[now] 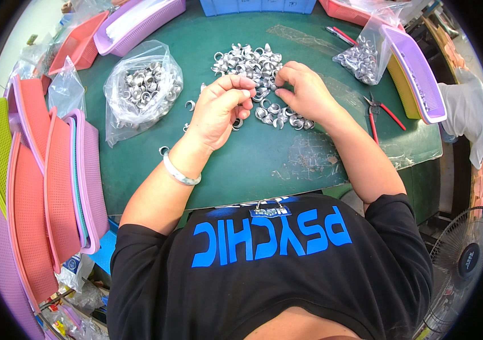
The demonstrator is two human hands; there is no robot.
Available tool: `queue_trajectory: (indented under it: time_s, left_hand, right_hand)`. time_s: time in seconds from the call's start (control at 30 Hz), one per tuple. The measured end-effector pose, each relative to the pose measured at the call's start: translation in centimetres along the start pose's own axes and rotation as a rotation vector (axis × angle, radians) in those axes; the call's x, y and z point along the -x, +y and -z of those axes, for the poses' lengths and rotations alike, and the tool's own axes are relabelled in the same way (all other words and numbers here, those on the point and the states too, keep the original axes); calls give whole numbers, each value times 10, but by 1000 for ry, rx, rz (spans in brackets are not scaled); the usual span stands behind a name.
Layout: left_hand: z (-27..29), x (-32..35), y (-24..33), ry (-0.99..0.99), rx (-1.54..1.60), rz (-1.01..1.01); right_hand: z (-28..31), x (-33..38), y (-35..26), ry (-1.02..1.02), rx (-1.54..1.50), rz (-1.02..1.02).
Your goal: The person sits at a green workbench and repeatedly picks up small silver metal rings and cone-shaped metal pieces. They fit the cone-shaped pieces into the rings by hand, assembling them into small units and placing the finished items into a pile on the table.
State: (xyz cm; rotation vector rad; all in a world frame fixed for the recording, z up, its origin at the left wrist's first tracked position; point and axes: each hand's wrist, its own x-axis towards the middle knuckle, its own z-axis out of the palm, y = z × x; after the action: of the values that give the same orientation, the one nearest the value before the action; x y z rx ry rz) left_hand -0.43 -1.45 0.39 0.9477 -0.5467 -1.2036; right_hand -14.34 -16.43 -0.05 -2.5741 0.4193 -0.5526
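Note:
A pile of silver-grey metal rings point(247, 59) lies on the green table, with a smaller cluster of rings point(284, 116) on its near side. Over the pile's left part, my left hand point(218, 105) is closed, thumb against curled fingers; whatever it pinches is too small to make out. My right hand point(304, 90) is at the pile's right edge, its thumb and forefinger curled toward each other among the rings. Whether a ring sits between those fingertips is unclear. A few loose rings point(190, 105) lie beside and under my left hand.
An open clear bag of rings point(148, 85) stands left; another bag point(360, 59) leans at the right against a purple basket point(414, 71). Red-handled pliers point(386, 110) lie near my right forearm. Stacked plastic baskets point(60, 181) crowd the left side. A fan point(462, 260) stands at lower right.

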Motion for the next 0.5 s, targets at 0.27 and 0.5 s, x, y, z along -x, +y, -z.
queue_trajectory:
  time_s: [0.27, 0.5]
  left_hand:
    - [-2, 1, -1, 30, -96, 13]
    - [-3, 2, -3, 17, -192, 10]
  right_hand:
    - [-1, -2, 5, 80, -35, -20]
    - [-1, -3, 1, 108, 46, 113]
